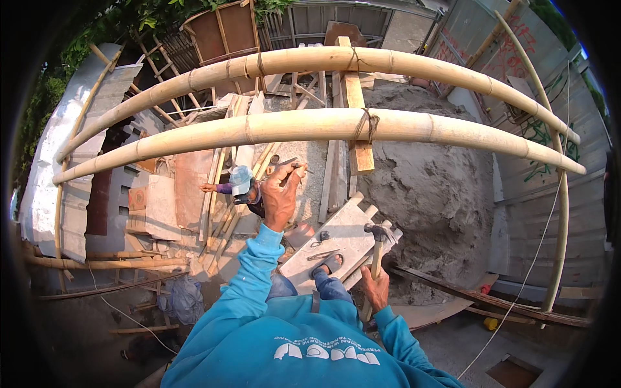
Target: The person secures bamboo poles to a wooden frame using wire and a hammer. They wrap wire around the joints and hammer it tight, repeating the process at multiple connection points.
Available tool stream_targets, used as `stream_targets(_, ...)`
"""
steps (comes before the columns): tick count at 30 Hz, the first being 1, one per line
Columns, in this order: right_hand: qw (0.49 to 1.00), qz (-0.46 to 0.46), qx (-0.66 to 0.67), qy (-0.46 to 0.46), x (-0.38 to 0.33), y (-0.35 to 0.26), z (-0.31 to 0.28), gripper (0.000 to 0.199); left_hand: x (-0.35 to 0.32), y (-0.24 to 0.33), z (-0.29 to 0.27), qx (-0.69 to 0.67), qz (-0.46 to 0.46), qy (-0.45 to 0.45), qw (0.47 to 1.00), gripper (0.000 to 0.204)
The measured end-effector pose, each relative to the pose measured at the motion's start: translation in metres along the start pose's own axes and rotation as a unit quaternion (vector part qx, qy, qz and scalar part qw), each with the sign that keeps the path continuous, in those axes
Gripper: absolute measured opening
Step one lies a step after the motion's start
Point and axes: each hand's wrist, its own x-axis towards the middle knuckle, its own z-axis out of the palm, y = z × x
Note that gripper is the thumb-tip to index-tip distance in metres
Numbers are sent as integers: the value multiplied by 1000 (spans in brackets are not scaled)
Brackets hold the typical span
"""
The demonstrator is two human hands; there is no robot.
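Note:
My right hand (pixel 375 290) is closed round the wooden handle of a claw hammer (pixel 378 255), its metal head upward. In front of me my left hand (pixel 281 199) is raised below the nearer bamboo pole (pixel 278 128), apart from it. Its fingertips are pinched together; a thin dark bit shows there, too small to name. A farther bamboo pole (pixel 291 63) runs parallel across the view. Both poles are tied with dark cord (pixel 367 124) to a squared wooden beam (pixel 353 94).
I stand on pale boards (pixel 336 238) with pliers-like tools (pixel 323 255) by my foot. A person in a light blue cap (pixel 241 181) is below, beside loose timber. Grey sand (pixel 430 194) lies right, before a metal sheet wall (pixel 537 213). An upright bamboo pole (pixel 561 213) stands right.

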Motion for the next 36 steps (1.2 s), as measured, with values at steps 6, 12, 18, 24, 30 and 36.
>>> stream_targets(6, 998, 38, 27, 41, -7, 26, -27, 35, 120, 15, 100, -113, 81, -33, 990, 21)
stream_targets(12, 999, 20, 36, 34, -11, 2, -38, 31, 169, -21, 160, -71, 85, -52, 992, 21)
stream_targets(18, 996, 46, -6, 76, 23, -53, -68, 26, 166, -20, 160, 2, 65, -42, 997, 25)
stream_targets(24, 1000, -2, -9, 27, 109, -167, -117, 28, 161, -5, 159, 59, 23, -54, 997, 20)
stream_targets(30, 994, -98, 12, -44, 179, -237, -127, 42, 161, -2, 160, 86, 8, -76, 993, 14)
stream_targets(36, 989, -75, -46, -116, 214, -264, -134, 47, 169, 11, 165, 136, 30, -79, 987, 17)
